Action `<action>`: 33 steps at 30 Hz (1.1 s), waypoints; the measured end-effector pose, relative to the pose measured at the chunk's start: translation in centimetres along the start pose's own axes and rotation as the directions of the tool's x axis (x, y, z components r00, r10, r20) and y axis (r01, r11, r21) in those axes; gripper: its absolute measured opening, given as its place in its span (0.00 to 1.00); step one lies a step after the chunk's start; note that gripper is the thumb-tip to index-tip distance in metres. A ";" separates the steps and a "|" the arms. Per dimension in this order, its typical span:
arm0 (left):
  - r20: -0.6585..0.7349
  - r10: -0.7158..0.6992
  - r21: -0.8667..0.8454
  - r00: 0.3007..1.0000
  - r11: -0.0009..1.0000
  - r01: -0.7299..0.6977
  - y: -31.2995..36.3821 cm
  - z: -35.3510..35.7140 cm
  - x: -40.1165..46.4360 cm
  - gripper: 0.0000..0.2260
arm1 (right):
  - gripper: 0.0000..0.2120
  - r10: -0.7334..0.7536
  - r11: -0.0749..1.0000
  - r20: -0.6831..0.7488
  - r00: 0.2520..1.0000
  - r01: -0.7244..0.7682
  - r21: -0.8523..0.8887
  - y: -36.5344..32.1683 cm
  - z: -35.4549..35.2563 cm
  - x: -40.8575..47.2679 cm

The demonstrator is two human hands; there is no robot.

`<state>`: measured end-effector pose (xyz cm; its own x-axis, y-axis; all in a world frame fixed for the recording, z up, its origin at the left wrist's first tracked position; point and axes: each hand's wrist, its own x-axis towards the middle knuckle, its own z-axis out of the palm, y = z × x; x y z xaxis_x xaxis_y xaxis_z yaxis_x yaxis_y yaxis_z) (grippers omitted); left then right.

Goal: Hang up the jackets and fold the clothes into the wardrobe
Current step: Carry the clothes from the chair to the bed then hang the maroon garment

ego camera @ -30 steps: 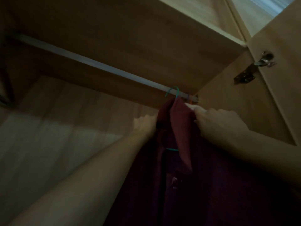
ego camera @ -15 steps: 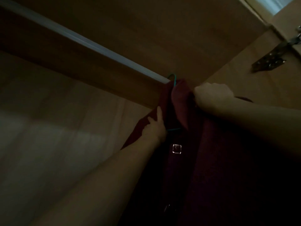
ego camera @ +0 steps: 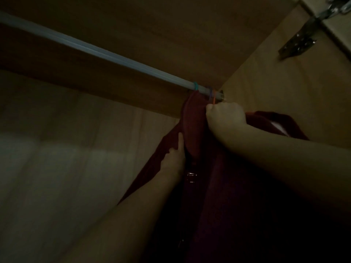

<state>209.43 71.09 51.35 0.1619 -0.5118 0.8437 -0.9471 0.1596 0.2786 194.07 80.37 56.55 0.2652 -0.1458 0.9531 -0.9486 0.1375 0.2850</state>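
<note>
- Right hand (ego camera: 226,115): I see it curled into a fist, gripping the collar of the dark red jacket (ego camera: 191,126) directly under the rail (ego camera: 106,53).
- Left hand (ego camera: 175,156): below and to the left of that grip, fingers straight, pressed against the jacket's front edge.
- Hooks: a green hook (ego camera: 195,86) sits on the rail above the grip; an orange hook (ego camera: 214,95) just above the fist.
- Hinge (ego camera: 298,43): on the wardrobe wall, up and right of the fist.

Left hand (ego camera: 175,158) lower on the maroon jacket (ego camera: 193,128) (off its collar).
</note>
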 end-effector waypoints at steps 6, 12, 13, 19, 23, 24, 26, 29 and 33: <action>-0.026 0.128 0.084 0.991 0.989 -0.125 -0.6 -3.1 -7.5 0.41 | 0.27 0.076 0.993 0.086 0.993 -0.068 -0.092 -0.6 -1.0 -4.2; 0.163 0.219 0.348 0.962 0.900 -0.263 -2.1 -4.2 -14.6 0.35 | 0.30 -0.007 0.996 0.108 0.994 0.016 -0.088 0.2 -1.8 -8.8; 0.188 0.225 0.404 0.956 0.870 -0.284 -2.3 -4.5 -15.7 0.34 | 0.31 -0.016 0.996 0.126 0.992 0.027 -0.087 0.1 -1.9 -9.5; 0.367 0.147 0.621 0.918 0.696 -0.360 -3.7 -4.5 -23.4 0.35 | 0.34 -0.089 0.991 0.237 0.967 0.111 -0.080 -2.8 -0.8 -17.5; 0.428 0.085 0.606 0.900 0.712 -0.355 -2.7 -5.1 -27.5 0.36 | 0.32 -0.112 0.988 0.265 0.958 0.136 -0.073 -3.3 -1.0 -21.2; 0.430 0.075 0.583 0.900 0.737 -0.341 -2.1 -5.4 -28.4 0.35 | 0.32 -0.114 0.989 0.275 0.954 0.135 -0.057 -3.4 -1.5 -21.9; 0.437 0.075 0.534 0.897 0.781 -0.325 -1.0 -5.7 -30.4 0.35 | 0.32 -0.138 0.989 0.309 0.941 0.149 -0.011 -3.5 -2.5 -23.6; 0.443 0.077 0.448 0.893 0.844 -0.295 0.0 -6.2 -33.4 0.37 | 0.31 -0.182 0.983 0.382 0.906 0.158 0.093 -3.7 -4.4 -26.9; 0.542 0.001 0.269 0.840 0.947 -0.174 0.4 -7.7 -38.0 0.37 | 0.33 -0.137 0.974 0.447 0.884 0.038 0.222 -3.7 -7.4 -31.6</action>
<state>205.01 97.11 22.97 -0.0150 -0.8875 0.4606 -0.9999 0.0134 -0.0066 190.49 91.72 26.08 0.2868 -0.5856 0.7582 -0.9524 -0.0889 0.2916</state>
